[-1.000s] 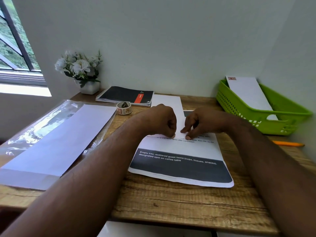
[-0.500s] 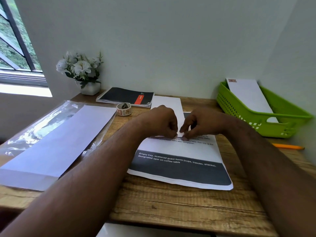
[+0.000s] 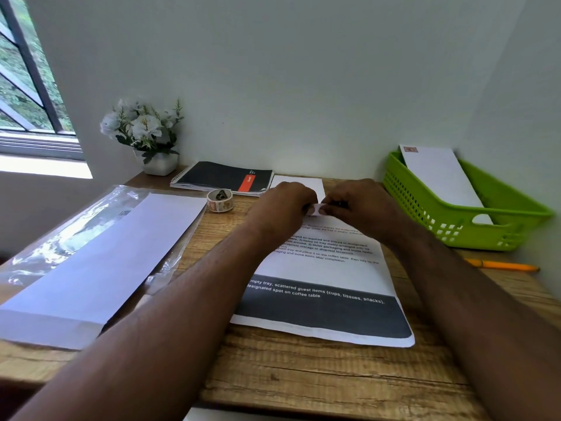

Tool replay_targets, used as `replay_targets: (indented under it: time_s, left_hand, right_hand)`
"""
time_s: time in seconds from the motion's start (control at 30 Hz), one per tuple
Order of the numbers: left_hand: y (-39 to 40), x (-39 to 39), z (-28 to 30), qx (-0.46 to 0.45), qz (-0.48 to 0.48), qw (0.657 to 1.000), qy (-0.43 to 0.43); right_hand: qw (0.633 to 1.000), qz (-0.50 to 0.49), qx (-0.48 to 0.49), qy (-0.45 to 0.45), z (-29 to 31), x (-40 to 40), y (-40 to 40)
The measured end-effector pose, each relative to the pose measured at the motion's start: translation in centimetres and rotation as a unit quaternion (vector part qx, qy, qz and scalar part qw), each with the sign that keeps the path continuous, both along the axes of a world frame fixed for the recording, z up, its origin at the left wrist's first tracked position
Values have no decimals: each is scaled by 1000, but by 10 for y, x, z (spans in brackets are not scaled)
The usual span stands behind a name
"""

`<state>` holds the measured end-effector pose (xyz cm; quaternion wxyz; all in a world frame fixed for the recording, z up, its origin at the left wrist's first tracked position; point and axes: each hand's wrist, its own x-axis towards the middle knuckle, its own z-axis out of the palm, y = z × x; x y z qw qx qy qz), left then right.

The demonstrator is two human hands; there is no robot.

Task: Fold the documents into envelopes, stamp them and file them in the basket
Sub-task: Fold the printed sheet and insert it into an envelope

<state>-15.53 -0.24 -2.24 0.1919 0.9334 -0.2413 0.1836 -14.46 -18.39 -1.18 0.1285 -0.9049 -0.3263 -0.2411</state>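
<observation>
**Small stamp, easy to fumble**

Both hands, left hand and right hand, pinch what seems a stamp above the document mid-desk. It may curl, stick to fingers, or land crooked. The basket waits at the right edge.

Lime-green slotted plastic basket on the wood-grain brown desk; beside it a white printed sheet with black text and a charcoal band. Farther from the basket: black notebook with an orange-red stripe, white flowers, yellow-orange pen.
</observation>
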Motion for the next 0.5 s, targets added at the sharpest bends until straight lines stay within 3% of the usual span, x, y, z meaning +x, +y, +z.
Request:
replay_targets:
  time_s: [0.1,0.23,0.3,0.37,0.5]
  left_hand:
    - [-1,-1,-1,-48,-19,994,-97]
    - [4,0,2,-77,-22,971,-225]
    - [10,0,9,-170,-14,950,-263]
    - [18,-2,18,-329,-9,912,-244]
    - [28,-1,26,-601,-37,794,-81]
  right_hand:
    - [997,15,34,-64,1,1,1]
    - [987,-26,134,-83,5,3,-5]
    - [973,-17,213,-90,7,1,-14]
    - [954,-24,291,-74,3,2,-23]
    - [906,-119,406,-22,-14,22,-27]
